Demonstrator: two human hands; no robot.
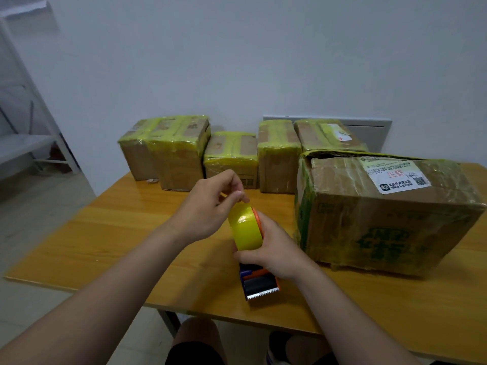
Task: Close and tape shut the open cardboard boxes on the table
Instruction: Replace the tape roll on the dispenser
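Gripping the tape dispenser [259,283] in the right hand [276,248], left hand [208,212] pinching at the top of its yellow roll [245,227]. Loads of bare table [105,233] left of the dispenser. Just right of it, big box [382,214], red 生鲜 on its label [395,177]. Beyond, five yellow-taped small boxes [179,154].

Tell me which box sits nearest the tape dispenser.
The large box at the right of the table, with the white label and green print. It sits just beside the right hand gripping the tape dispenser; the smaller yellow-taped boxes line the far edge.
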